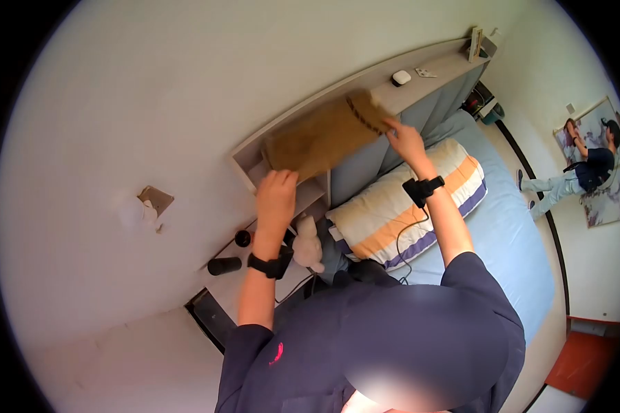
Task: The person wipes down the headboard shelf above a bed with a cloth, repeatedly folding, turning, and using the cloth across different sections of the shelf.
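Note:
A brown towel (327, 138) with a dark dashed stripe near one end is stretched between my two hands and looks slightly blurred. At its lower left corner, my left hand (276, 196) is closed, fingers wrapped over the edge. My right hand (407, 143) pinches the towel's right edge, close to the stripe. Behind the towel is the pale headboard shelf (306, 194), partly hidden by it. Both of my wrists wear black straps with small devices.
A rolled striped quilt (406, 203) lies on the blue bed (513, 234). A white plush toy (308, 244) and a black cylinder (224, 266) are at the lower left. A white device (401, 78) rests on the headboard. Another person (592, 165) stands at the far right by a picture.

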Available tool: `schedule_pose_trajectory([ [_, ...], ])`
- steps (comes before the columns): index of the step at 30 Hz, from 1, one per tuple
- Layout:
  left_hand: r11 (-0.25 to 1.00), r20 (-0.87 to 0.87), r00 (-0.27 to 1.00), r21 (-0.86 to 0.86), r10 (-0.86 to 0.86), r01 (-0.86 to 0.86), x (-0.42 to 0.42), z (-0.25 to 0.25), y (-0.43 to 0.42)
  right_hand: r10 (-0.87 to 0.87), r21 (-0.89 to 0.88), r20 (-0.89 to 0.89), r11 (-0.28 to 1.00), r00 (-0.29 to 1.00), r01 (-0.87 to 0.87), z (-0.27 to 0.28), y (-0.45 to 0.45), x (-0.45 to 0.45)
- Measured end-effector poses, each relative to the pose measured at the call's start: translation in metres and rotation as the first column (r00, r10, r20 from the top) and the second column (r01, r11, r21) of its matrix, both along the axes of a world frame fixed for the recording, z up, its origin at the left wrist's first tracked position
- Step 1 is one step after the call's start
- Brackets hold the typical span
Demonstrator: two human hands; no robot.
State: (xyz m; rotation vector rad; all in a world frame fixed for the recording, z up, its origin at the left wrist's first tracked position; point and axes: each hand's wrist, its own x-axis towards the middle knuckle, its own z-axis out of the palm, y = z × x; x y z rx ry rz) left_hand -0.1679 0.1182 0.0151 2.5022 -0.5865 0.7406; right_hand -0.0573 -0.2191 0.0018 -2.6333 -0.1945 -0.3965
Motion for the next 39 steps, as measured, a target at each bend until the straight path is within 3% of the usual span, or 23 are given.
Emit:
schedule_pose_trajectory([
  [2, 0.999, -0.163, 0.986, -0.032, 0.019, -0.024, -0.010, -0.034, -0.005, 0.008, -0.017, -0.012, 1.000, 1.000, -0.008, -0.036, -0.009, -0.005],
  [5, 0.993, -0.224, 0.975, -0.111, 0.010, -0.036, -0.026, -0.037, -0.010, -0.003, 0.004, -0.051, 1.000, 0.999, 0.003, -0.039, -0.019, -0.018],
  [9, 0.985, -0.266, 0.963, -0.175, -0.034, -0.013, -0.031, -0.026, -0.007, -0.060, 0.007, -0.079, 0.998, 0.995, 0.060, -0.024, -0.024, -0.029],
  [12, 0.986, -0.205, 0.976, -0.161, -0.069, 0.036, -0.030, -0.020, -0.009, -0.041, 0.059, -0.094, 0.997, 0.995, 0.046, -0.019, -0.031, -0.025],
  [14, 0.949, -0.456, 0.879, -0.315, -0.137, -0.016, -0.029, -0.025, -0.012, -0.006, 0.125, -0.088, 0.992, 0.996, 0.017, -0.013, -0.031, -0.025],
  [15, 0.948, -0.457, 0.878, -0.318, -0.138, -0.016, -0.025, -0.026, -0.012, -0.006, 0.123, -0.090, 0.992, 0.996, 0.017, -0.009, -0.030, -0.022],
  [17, 0.898, -0.514, 0.776, -0.416, -0.364, 0.145, -0.015, -0.029, -0.009, -0.018, 0.049, -0.087, 0.999, 0.996, 0.022, 0.004, -0.028, -0.014],
  [21, 0.909, -0.498, 0.782, -0.365, -0.375, 0.204, 0.009, -0.029, -0.010, -0.008, 0.044, -0.141, 0.999, 0.990, 0.014, 0.031, -0.023, 0.000],
  [23, 0.918, -0.333, 0.913, -0.384, -0.236, 0.097, 0.013, -0.025, -0.013, 0.018, 0.063, -0.087, 0.998, 0.996, -0.013, 0.037, -0.022, 0.005],
  [27, 0.932, -0.214, 0.963, -0.353, -0.162, 0.078, 0.000, -0.017, -0.012, 0.039, 0.063, -0.051, 0.997, 0.998, -0.036, 0.033, -0.025, 0.005],
  [29, 0.826, -0.490, 0.840, -0.555, -0.234, -0.094, -0.007, -0.017, -0.012, 0.048, 0.090, -0.069, 0.995, 0.996, -0.042, 0.029, -0.027, 0.003],
  [30, 0.826, -0.492, 0.839, -0.555, -0.233, -0.096, -0.010, -0.017, -0.013, 0.049, 0.090, -0.071, 0.995, 0.996, -0.043, 0.028, -0.028, 0.003],
  [32, 0.811, -0.630, 0.771, -0.498, -0.096, -0.306, -0.012, 0.000, -0.015, 0.008, 0.055, -0.099, 0.998, 0.995, -0.003, 0.028, -0.028, 0.006],
  [33, 0.811, -0.628, 0.772, -0.499, -0.095, -0.306, -0.010, 0.000, -0.015, 0.009, 0.056, -0.097, 0.998, 0.995, -0.004, 0.029, -0.027, 0.010],
  [35, 0.819, -0.482, 0.875, -0.481, 0.052, -0.314, 0.001, 0.001, -0.015, 0.026, -0.001, -0.018, 1.000, 1.000, -0.026, 0.035, -0.021, 0.022],
  [36, 0.818, -0.481, 0.875, -0.482, 0.053, -0.314, 0.008, 0.001, -0.018, 0.026, -0.001, -0.017, 1.000, 1.000, -0.026, 0.036, -0.015, 0.029],
  [38, 0.861, -0.248, 0.927, -0.361, 0.280, -0.357, 0.020, 0.001, -0.023, -0.026, -0.039, -0.010, 0.999, 1.000, 0.026, 0.039, 0.010, 0.043],
  [39, 0.862, -0.248, 0.928, -0.362, 0.277, -0.354, 0.023, -0.001, -0.025, 0.027, -0.116, 0.007, 0.993, 1.000, -0.026, 0.032, 0.021, 0.051],
])
